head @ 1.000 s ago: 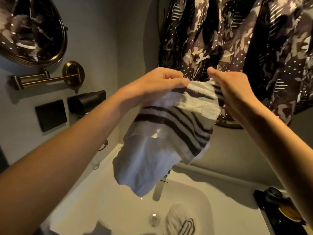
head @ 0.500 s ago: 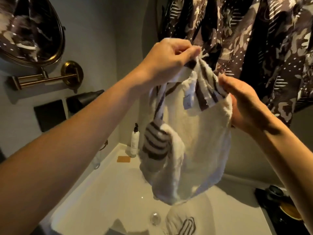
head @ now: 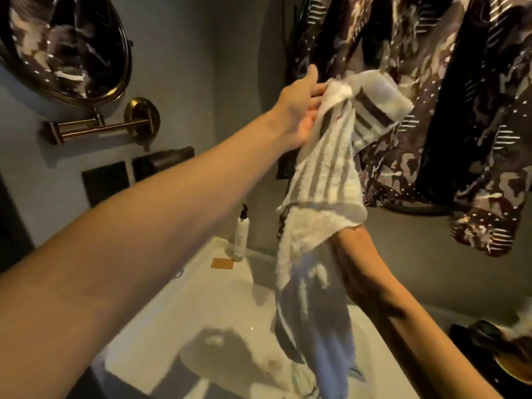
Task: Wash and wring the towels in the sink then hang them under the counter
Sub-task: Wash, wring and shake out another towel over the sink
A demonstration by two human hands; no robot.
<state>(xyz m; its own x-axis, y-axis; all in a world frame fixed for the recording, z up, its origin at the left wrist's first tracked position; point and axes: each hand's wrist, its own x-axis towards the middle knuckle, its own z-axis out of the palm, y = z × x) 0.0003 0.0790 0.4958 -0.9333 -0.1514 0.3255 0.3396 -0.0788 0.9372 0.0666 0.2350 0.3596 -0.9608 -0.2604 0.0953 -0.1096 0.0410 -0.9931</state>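
A white towel with dark stripes (head: 325, 180) hangs stretched above the white sink (head: 230, 312). My left hand (head: 299, 110) holds its top end high, level with the patterned fabric behind. My right hand is hidden inside the towel's middle; only the wrist and forearm (head: 362, 277) show below it. The towel's lower part dangles blurred over the basin. A second towel lies low in the basin, mostly hidden behind the hanging one.
A pump bottle (head: 241, 233) and a small tan pad (head: 222, 264) stand at the sink's back edge. A round mirror (head: 66, 44) on a brass arm (head: 98, 126) hangs on the left wall. Patterned fabric (head: 431, 96) hangs at the back right. Dark items (head: 495, 344) sit on the right counter.
My left hand has lifted the towel's top end higher and further away. My right hand has slid down to the towel's middle and is now covered by it. The towel now hangs long.
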